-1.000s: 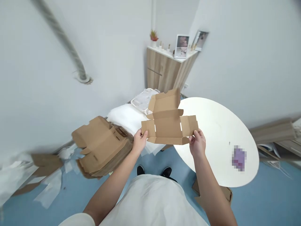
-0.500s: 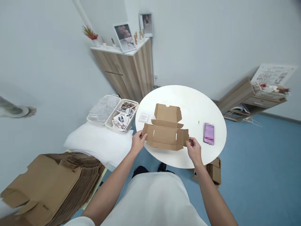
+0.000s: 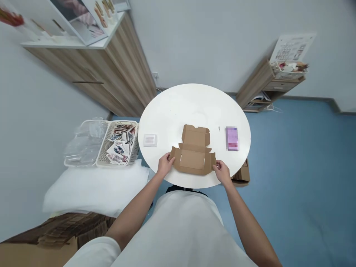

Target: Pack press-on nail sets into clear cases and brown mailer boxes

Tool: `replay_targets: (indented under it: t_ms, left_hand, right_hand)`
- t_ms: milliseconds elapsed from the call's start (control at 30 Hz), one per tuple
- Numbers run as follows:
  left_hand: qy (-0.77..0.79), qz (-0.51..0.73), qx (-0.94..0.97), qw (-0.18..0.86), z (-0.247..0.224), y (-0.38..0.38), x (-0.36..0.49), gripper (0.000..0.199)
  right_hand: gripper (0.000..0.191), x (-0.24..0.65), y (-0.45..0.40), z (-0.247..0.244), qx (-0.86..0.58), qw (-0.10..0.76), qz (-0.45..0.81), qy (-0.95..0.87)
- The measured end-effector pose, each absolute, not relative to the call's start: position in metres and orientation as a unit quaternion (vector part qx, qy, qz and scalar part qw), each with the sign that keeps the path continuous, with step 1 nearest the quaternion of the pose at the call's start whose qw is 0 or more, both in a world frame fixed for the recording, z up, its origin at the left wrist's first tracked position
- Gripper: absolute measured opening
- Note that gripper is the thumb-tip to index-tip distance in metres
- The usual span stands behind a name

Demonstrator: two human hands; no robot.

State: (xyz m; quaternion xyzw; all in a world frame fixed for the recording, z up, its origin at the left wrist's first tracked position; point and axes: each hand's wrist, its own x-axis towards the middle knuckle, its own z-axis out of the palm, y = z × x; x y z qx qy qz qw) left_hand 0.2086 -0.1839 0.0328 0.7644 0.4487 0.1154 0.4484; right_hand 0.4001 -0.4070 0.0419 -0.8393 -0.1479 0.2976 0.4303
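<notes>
An unfolded brown cardboard box [image 3: 192, 158] lies over the near part of the round white table [image 3: 194, 100], its lid panel pointing away from me. My left hand [image 3: 166, 164] pinches the box's left side flap between thumb and fingers. On the opposite side, my right hand [image 3: 221, 172] grips the right flap the same way. Both side flaps are tilted up from the base, which has two pale slots. A small clear case [image 3: 150, 140] sits on the table to the left, and a purple-screened phone [image 3: 232, 138] to the right.
Left of the table are a white basket [image 3: 102, 156] with printed cards, clear plastic packs [image 3: 89, 142] and white sheets [image 3: 94, 189]. Stacked cardboard [image 3: 55, 237] lies at lower left. A wooden cabinet [image 3: 122, 70] and a low shelf [image 3: 257, 83] stand behind. Beneath the table's right edge is a cardboard box [image 3: 242, 173].
My view has shifted toward the left and down. Both hands still hold the box's side flaps, which are now folded up more and closer together.
</notes>
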Motion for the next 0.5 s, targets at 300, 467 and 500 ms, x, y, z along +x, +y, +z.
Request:
replay_targets:
  t_ms: [300,467,500]
  left_hand:
    - [0.417,0.135,0.841,0.316,0.033,-0.187,0.218,0.064]
    - [0.224,0.061,0.935,0.267,0.044,-0.204,0.21,0.052]
    - [0.192,0.043,0.944,0.263,0.043,-0.206,0.21,0.046]
  right_hand:
    - [0.048,0.396,-0.404,0.038,-0.905,0.34,0.215,-0.142]
    - [0.053,0.406,-0.396,0.043,-0.915,0.33,0.168,-0.161]
    - [0.053,0.412,-0.39,0.045,-0.912,0.332,0.171,-0.167]
